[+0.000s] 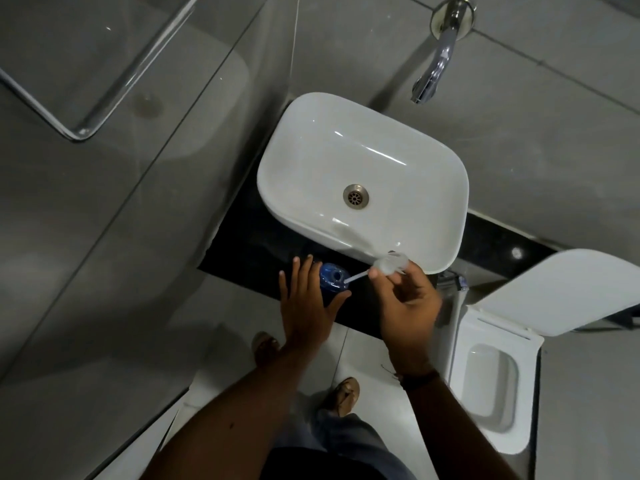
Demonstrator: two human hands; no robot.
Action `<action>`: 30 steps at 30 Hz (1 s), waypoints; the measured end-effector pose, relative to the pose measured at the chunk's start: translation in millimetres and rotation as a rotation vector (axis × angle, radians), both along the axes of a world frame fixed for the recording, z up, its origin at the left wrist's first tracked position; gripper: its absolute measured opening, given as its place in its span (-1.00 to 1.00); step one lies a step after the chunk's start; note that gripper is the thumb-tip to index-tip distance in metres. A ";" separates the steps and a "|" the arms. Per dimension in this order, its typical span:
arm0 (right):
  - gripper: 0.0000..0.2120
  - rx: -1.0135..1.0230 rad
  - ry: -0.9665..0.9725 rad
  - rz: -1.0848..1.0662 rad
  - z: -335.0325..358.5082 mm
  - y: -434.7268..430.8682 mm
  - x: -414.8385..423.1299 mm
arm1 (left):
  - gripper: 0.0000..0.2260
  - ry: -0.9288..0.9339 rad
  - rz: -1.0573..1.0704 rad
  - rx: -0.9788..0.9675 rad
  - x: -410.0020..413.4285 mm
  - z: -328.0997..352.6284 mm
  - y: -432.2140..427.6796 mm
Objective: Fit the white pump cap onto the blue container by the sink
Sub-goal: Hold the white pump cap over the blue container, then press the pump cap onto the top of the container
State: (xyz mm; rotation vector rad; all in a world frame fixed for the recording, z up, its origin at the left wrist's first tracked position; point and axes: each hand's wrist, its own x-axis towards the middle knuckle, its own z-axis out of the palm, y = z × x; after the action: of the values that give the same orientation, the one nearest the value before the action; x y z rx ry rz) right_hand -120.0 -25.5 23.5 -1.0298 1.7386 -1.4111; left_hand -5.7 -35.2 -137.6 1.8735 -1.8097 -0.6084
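The blue container (333, 277) stands on the black counter (249, 251) just in front of the white sink (360, 174), its round mouth uncovered. My left hand (306, 306) is wrapped around its left and near side, fingers spread along the body. My right hand (405, 303) pinches the white pump cap (392, 264) to the right of the container. The cap's thin tube slants down to the left, and its tip is at the container's mouth.
A chrome wall tap (437, 64) hangs over the sink. A white toilet (491, 386) with its lid up stands at the right. A glass partition (138, 188) runs along the left. My sandalled feet (343, 396) stand on the pale floor tiles.
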 end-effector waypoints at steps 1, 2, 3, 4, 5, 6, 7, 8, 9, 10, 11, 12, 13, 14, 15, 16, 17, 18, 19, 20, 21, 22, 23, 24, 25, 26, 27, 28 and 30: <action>-0.66 0.000 0.006 0.000 -1.9 -2.1 4.1 | -0.21 -0.006 -0.001 0.004 0.1 0.5 -0.2; -0.72 0.005 0.002 -0.005 -4.4 -3.3 7.0 | -0.21 -0.013 -0.003 0.010 0.2 0.8 -0.4; -0.74 0.010 0.004 -0.012 -7.6 -3.4 8.3 | -0.20 -0.018 -0.006 0.016 0.5 0.8 -0.7; -0.73 0.013 0.010 -0.017 -10.8 -3.1 9.1 | -0.20 -0.022 -0.008 0.021 0.8 1.0 -0.9; -0.71 0.018 0.024 -0.020 -13.8 -2.5 9.2 | -0.19 -0.023 -0.012 0.025 0.5 1.2 -0.9; -0.71 0.021 0.035 -0.018 -17.2 -2.4 9.4 | -0.19 -0.023 -0.015 0.029 0.5 1.3 -0.7; -0.71 0.026 0.043 -0.016 -21.1 -2.7 9.9 | -0.18 -0.022 -0.017 0.031 0.7 1.3 -0.3; -0.72 0.032 0.050 -0.012 -26.3 -3.2 9.9 | -0.18 -0.019 -0.018 0.030 0.7 1.2 -0.2; -0.72 0.043 0.058 -0.001 -32.5 -3.7 9.8 | -0.17 -0.014 -0.018 0.029 0.9 1.1 -0.1; -0.73 0.055 0.064 0.016 -39.7 -3.7 9.5 | -0.15 -0.008 -0.021 0.033 1.1 1.2 -0.1; -0.73 0.071 0.072 0.038 -46.6 -3.7 9.9 | -0.14 -0.006 -0.025 0.040 1.3 1.5 -0.3; -0.72 0.087 0.086 0.063 -53.9 -3.8 10.4 | -0.13 -0.009 -0.030 0.047 1.4 1.8 -0.5; -0.71 0.103 0.118 0.090 -59.6 -4.0 11.4 | -0.13 -0.018 -0.034 0.050 1.5 2.4 -0.4; -0.71 0.114 0.155 0.117 -65.8 -4.3 12.6 | -0.13 -0.032 -0.037 0.051 1.8 3.3 -0.2; -0.71 0.128 0.187 0.139 -71.0 -4.7 13.8 | -0.15 -0.050 -0.041 0.051 2.0 4.2 0.3; -0.71 0.143 0.211 0.154 -75.9 -5.4 15.1 | -0.16 -0.070 -0.045 0.052 2.0 5.2 0.7; -0.71 0.157 0.237 0.166 -80.0 -6.1 16.4 | -0.18 -0.089 -0.050 0.052 2.0 6.2 1.1; -0.71 0.169 0.261 0.178 -83.5 -6.8 17.0 | -0.19 -0.100 -0.052 0.054 2.1 7.2 1.3; -0.70 0.179 0.283 0.188 -86.4 -7.8 16.6 | -0.19 -0.099 -0.052 0.057 1.9 8.0 1.1; -0.71 0.188 0.301 0.198 -90.1 -8.6 15.3 | -0.19 -0.089 -0.050 0.059 1.9 8.6 0.9; -0.73 0.204 0.322 0.202 -91.8 -9.6 14.5 | -0.19 -0.076 -0.047 0.060 1.6 9.1 0.6; -0.73 0.219 0.341 0.205 -93.1 -10.8 13.4 | -0.19 -0.066 -0.045 0.060 1.4 9.4 0.5; -0.73 0.234 0.358 0.209 -92.8 -12.2 12.3 | -0.19 -0.062 -0.043 0.057 1.6 9.7 0.4; -0.72 0.245 0.375 0.219 -91.9 -13.2 11.3 | -0.20 -0.065 -0.043 0.054 2.0 9.8 0.4; -0.73 0.250 0.397 0.230 -88.8 -13.6 11.4 | -0.21 -0.072 -0.043 0.050 2.5 9.6 0.9; -0.75 0.249 0.417 0.240 -87.3 -13.2 11.0 | -0.23 -0.078 -0.041 0.044 2.2 9.5 1.2; -0.80 0.251 0.432 0.236 -85.7 -12.4 9.7 | -0.26 -0.080 -0.033 0.031 1.7 9.3 1.7; -0.80 0.244 0.442 0.220 -85.5 -11.4 7.0 | -0.30 -0.075 -0.019 0.015 1.0 9.4 2.1; -0.64 0.243 0.468 0.174 -83.7 -8.6 0.7 | -0.40 -0.068 0.006 -0.013 -0.6 8.5 2.4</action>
State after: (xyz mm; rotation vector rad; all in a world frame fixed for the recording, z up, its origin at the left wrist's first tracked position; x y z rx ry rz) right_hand -119.3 -34.1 -60.2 -1.4126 2.0257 -0.8673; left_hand -6.3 -32.7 -129.0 1.9118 -1.8459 -0.5353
